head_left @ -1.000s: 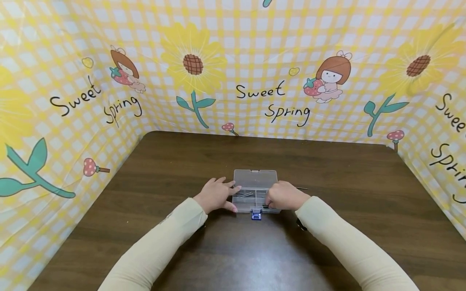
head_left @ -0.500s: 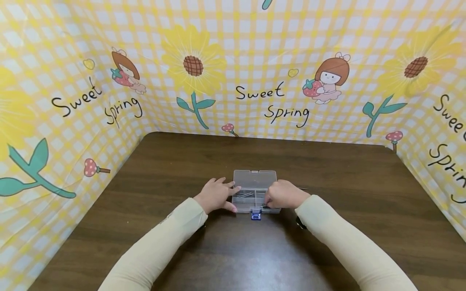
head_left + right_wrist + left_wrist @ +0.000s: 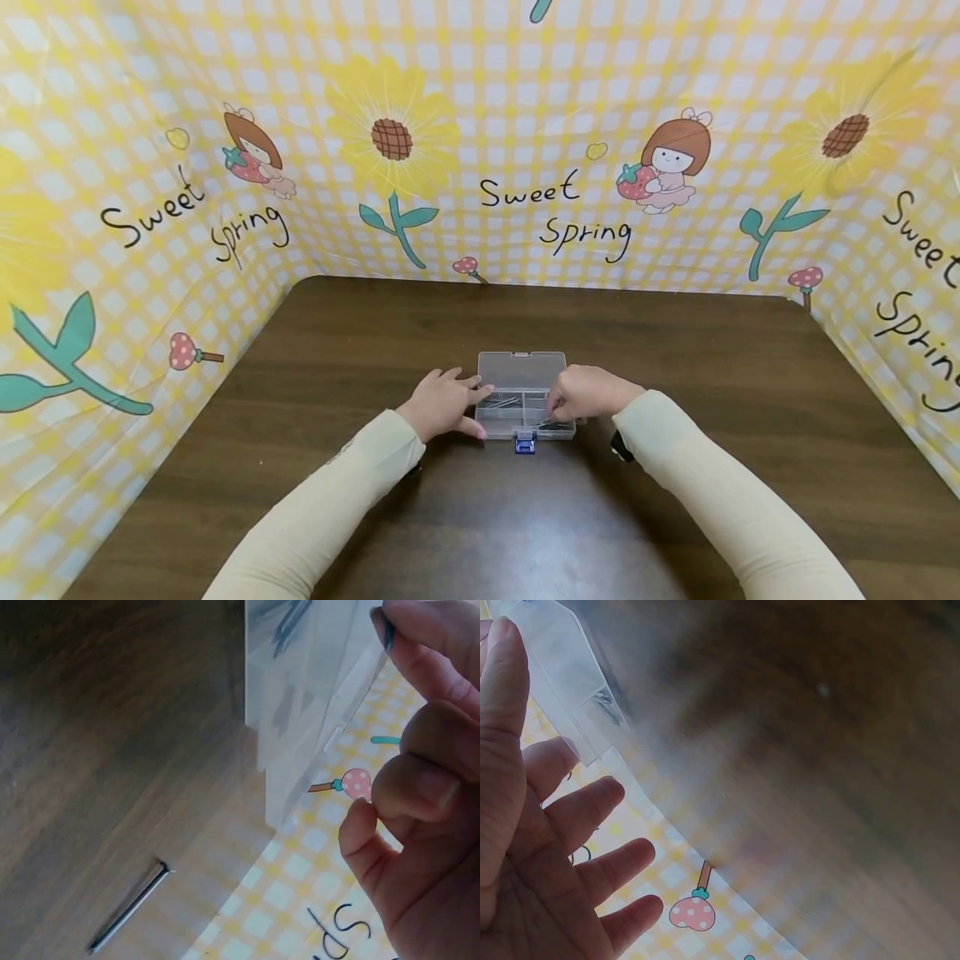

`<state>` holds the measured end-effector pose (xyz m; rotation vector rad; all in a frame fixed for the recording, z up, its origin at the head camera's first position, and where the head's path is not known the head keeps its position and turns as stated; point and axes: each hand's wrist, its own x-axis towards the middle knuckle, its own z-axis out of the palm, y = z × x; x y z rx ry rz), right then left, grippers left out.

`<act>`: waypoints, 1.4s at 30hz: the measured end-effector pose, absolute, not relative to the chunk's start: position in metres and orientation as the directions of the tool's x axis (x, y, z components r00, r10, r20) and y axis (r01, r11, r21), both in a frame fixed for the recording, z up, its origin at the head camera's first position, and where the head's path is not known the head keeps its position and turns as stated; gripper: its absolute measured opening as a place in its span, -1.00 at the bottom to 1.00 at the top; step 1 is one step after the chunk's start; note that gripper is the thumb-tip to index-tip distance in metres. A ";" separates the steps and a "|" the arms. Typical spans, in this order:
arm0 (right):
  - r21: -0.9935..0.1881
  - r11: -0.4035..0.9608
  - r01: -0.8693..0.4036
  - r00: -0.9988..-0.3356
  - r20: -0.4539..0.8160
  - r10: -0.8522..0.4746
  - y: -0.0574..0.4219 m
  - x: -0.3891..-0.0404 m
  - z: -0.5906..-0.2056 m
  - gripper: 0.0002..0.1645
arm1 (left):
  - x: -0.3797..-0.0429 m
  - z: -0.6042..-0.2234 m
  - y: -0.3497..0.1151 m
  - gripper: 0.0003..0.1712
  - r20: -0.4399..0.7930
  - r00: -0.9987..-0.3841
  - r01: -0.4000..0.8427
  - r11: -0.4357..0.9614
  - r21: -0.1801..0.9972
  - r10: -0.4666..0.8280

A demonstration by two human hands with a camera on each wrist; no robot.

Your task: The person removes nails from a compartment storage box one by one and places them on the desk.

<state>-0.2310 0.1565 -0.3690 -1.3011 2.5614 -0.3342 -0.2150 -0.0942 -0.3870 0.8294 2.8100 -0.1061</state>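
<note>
A clear plastic compartment box stands with its lid raised and its blue latch toward me. Slim metal nails lie in its back left compartment, and dark slender pieces in the front right one. My left hand steadies the left side, thumb and forefinger at the box, other fingers spread. My right hand is over the right compartments. In the right wrist view, its thumb and forefinger pinch a small dark nail, mostly hidden by the fingers.
One silvery flat-headed nail lies on the brown wooden table to the right of the box. A yellow checked cloth with flowers hangs round the back and sides of the table.
My right hand has risen slightly from the front right compartment, showing more of the dark pieces there. My left hand keeps its place. The view has shifted a little.
</note>
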 end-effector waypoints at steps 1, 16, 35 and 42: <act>-0.340 0.572 -0.747 -0.571 -0.114 -0.813 0.158 -0.232 -0.369 -0.78 | -0.215 -0.387 -0.094 -0.11 -0.218 -0.820 0.544 0.839 -0.010 0.529; -0.610 0.603 -0.514 -0.687 -0.129 -0.715 0.188 -0.250 -0.371 -0.81 | -0.216 -0.388 -0.093 -0.10 -0.195 -0.818 0.554 0.832 -0.017 0.541; -0.574 0.717 -0.395 -0.800 -0.168 -0.575 0.256 -0.252 -0.380 -0.81 | -0.215 -0.388 -0.095 -0.10 -0.203 -0.817 0.551 0.834 0.000 0.540; -0.558 0.747 -0.361 -0.836 -0.161 -0.524 0.263 -0.248 -0.388 -0.81 | -0.216 -0.390 -0.096 -0.11 -0.203 -0.817 0.553 0.833 -0.004 0.540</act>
